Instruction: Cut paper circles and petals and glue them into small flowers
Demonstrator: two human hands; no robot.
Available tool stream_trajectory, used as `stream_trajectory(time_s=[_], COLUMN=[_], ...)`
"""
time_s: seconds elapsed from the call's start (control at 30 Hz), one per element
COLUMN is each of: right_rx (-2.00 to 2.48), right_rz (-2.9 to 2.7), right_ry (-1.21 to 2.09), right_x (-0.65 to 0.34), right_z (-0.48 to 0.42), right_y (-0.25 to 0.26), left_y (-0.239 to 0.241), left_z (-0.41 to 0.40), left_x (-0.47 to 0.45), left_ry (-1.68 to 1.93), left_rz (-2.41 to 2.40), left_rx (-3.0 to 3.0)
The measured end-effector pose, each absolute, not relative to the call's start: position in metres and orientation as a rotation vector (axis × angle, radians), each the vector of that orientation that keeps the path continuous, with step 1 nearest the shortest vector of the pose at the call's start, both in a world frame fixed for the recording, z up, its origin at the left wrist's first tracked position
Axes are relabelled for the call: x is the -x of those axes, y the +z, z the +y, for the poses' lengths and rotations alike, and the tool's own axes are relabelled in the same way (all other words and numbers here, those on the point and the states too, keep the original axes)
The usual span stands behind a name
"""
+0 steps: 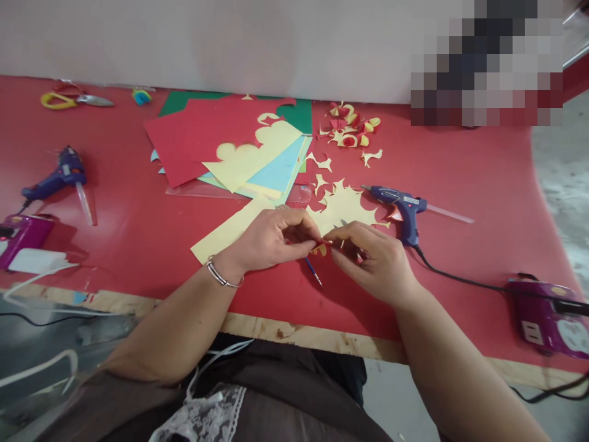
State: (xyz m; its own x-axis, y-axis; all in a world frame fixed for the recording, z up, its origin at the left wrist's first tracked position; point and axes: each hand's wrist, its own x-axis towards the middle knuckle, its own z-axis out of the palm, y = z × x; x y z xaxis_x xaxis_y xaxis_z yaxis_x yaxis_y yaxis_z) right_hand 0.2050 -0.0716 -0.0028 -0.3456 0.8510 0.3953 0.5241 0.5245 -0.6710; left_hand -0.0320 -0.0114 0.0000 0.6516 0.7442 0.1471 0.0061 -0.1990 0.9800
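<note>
Tiny red paper piece (pixel 324 242) here, thumb and fingers of the left hand (pixel 267 242) and right hand (pixel 377 261) both pinching it above the red table (pixel 276 301). Mostly hidden by fingertips, a bit of yellow showing just below, can't tell its full shape.

Red piece (pixel 324 242): mostly hidden, probably paper | leftmost purple box (pixel 35 238): edge-cropped

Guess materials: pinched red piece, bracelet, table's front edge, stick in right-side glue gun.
Red piece: probably matte paper; looks thin, but fingers hide most.
Bracelet: likely polished metal; silvery, bright highlights.
Front edge: apparently unpainted wood; pale, brown patches.
Stick: perhaps plastic-like glue; translucent, red shows through.
</note>
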Motion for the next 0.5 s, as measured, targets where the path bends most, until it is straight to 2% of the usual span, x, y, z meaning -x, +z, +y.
stream_trajectory(time_s=[0.5], right_rx=[1.022], right_rz=[-2.075], right_ry=[0.547], right_x=[-0.2003], right_z=[-0.0694], right_y=[-0.0034], left_y=[-0.0033], left_z=[-0.0045], left_x=[0.0298], left_ry=[0.654], left_rz=[0.679], left_rx=[-1.531])
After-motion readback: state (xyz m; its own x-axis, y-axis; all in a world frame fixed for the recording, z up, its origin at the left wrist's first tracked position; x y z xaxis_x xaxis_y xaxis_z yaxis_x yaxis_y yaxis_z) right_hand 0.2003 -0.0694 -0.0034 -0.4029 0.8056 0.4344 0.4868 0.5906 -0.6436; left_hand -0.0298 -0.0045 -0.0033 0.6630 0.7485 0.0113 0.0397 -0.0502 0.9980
